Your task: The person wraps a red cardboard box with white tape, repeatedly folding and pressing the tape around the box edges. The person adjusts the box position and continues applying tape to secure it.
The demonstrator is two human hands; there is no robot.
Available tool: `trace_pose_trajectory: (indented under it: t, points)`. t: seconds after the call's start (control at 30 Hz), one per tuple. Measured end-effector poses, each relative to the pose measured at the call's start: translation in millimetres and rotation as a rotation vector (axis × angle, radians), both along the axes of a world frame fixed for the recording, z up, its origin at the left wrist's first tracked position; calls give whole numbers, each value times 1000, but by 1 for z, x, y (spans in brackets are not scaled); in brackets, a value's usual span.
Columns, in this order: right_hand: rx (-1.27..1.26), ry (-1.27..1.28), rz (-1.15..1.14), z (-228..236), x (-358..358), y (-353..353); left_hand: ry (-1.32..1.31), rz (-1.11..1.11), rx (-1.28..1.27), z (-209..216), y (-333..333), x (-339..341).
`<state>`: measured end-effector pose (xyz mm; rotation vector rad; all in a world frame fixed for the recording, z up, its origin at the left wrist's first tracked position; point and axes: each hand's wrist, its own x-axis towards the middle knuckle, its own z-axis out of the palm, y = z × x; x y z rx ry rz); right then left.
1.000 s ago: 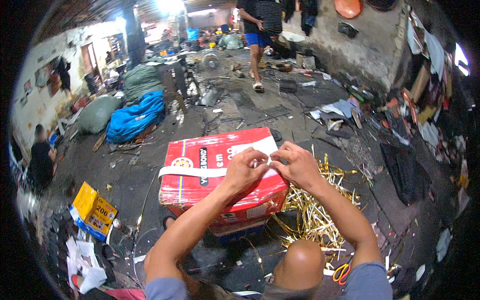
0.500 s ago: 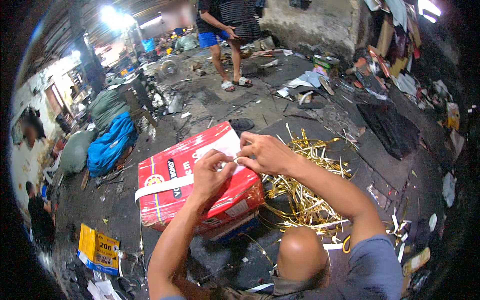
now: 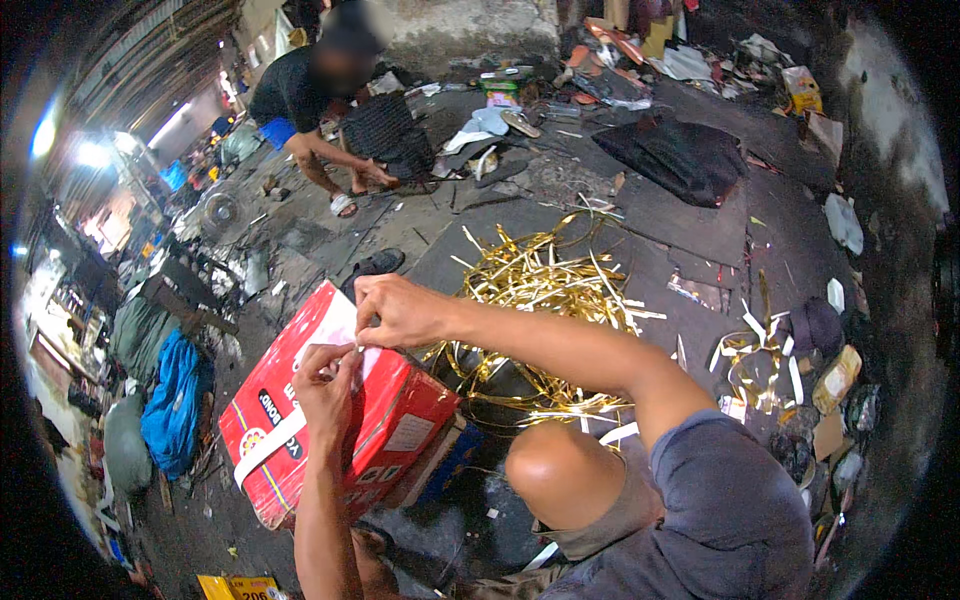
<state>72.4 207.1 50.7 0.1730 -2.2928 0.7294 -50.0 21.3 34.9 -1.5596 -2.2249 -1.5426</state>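
Observation:
A red box (image 3: 400, 410) with printed sides lies in front of me, tilted to the left. A flat white strap (image 3: 272, 450) crosses its top and runs under my left hand (image 3: 325, 385). The fingers of that hand are pinched together on the strap. My right hand (image 3: 395, 312) reaches across from the right, its thumb and fingertips closed against those of the left. A small white end of the strap shows between the fingertips; the rest is hidden by the fingers. A white patch (image 3: 338, 322) covers the box's far end.
Beyond my right forearm lies a tangled heap of gold and white strips (image 3: 545, 290). A dark cloth (image 3: 675, 160) is spread on the floor farther off. At the back left, another person (image 3: 300, 100) bends over a black ribbed bundle (image 3: 390, 135). Blue sacking (image 3: 175, 400) lies at left.
My view has swung to the right, so the box sits farther left. Both hands stay pinched together over it. The other person has gone from standing to bending down with the black bundle.

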Motion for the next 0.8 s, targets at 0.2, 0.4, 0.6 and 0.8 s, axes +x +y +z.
trace_pose_trajectory:
  t: [0.2,0.4,0.6,0.8]
  points:
    - [-270,96,-168,-24,-15,-18,-115,-56,44,-1,3,-2]
    - [-813,-97,-46,-25,-31,-19,-29,-6,-136,17,8,-7]
    - [-658,26,-198,-29,-30,-24,71,-100,-110,23,9,-21]
    - [-523,-71,-289,-24,-21,-23,-48,-138,41,6,26,-15]
